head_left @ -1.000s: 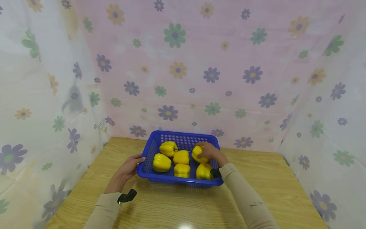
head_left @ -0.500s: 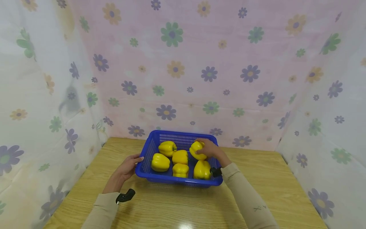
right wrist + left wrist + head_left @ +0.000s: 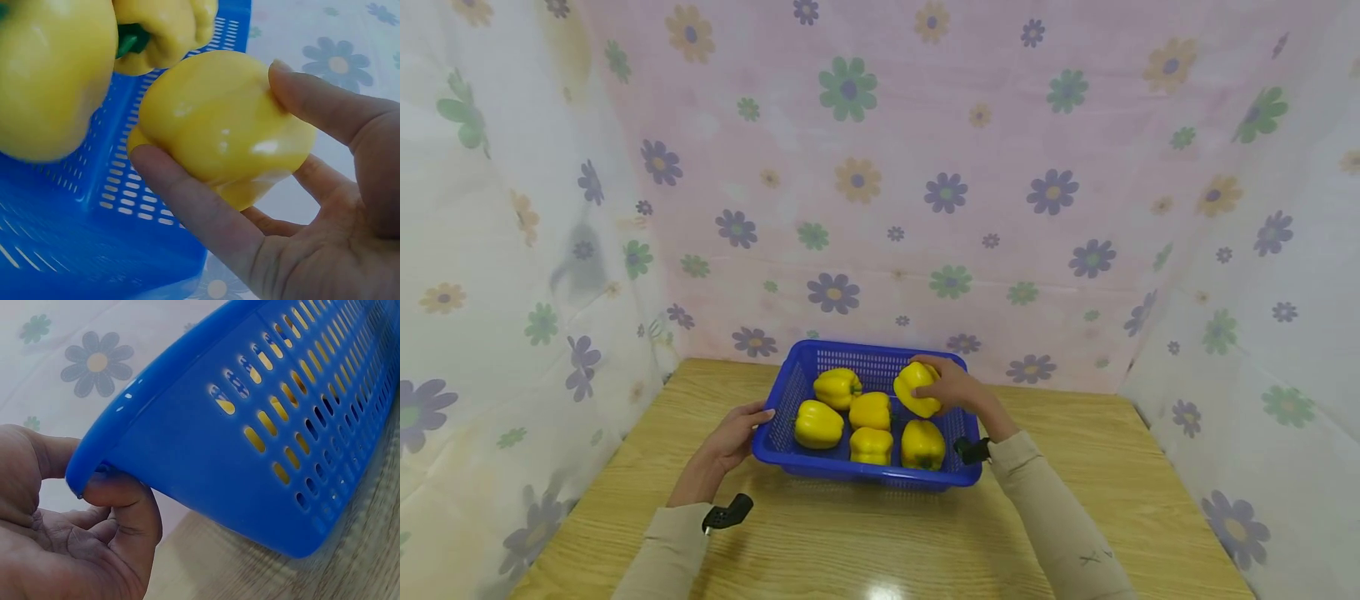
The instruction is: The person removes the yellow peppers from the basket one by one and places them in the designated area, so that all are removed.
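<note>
My right hand (image 3: 958,390) grips a yellow bell pepper (image 3: 917,389) over the right part of a blue plastic basket (image 3: 868,471). In the right wrist view, the thumb and fingers spread round this pepper (image 3: 219,125), which is tilted and held above the slotted basket floor. My left hand (image 3: 733,437) holds the basket's left rim; the left wrist view shows curled fingers (image 3: 125,500) under the lip. Several other yellow bell peppers lie in the basket, among them one at the front right (image 3: 922,445) and one at the front left (image 3: 818,424).
The basket stands on a wood-grain table (image 3: 820,542), near its back edge. A flower-printed cloth (image 3: 887,200) hangs behind and along both sides. Black wrist cameras sit at the left cuff (image 3: 727,512) and right cuff (image 3: 972,451).
My right hand has raised its pepper and turned it. The front-right pepper has tipped and shifted left. My left hand stays on the rim.
</note>
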The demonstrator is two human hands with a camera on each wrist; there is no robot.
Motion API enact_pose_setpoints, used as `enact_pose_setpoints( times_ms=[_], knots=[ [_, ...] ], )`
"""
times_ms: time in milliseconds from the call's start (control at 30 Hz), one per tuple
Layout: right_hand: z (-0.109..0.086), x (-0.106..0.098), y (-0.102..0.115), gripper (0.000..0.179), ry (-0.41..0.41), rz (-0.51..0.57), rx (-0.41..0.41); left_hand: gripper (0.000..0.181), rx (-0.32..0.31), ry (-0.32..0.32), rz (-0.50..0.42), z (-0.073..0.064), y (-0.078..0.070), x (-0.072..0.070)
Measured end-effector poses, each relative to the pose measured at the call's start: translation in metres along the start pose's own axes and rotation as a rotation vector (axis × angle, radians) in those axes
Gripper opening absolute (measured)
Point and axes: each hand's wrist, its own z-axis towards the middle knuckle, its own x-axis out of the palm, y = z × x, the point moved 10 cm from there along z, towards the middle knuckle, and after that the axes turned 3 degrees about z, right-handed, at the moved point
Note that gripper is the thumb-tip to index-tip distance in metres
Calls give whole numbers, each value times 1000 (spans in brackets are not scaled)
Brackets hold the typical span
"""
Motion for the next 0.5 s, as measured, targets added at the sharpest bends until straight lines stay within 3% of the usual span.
enact_pose_setpoints(
  times_ms=[333, 500],
  knots=[
    [-23, -5, 11, 69, -32, 128, -143, 58, 27, 27, -17, -1, -4, 5],
    [-40, -1, 13, 68, -23, 245, -200, 58, 28, 34, -23, -1, -3, 6]
  ],
)
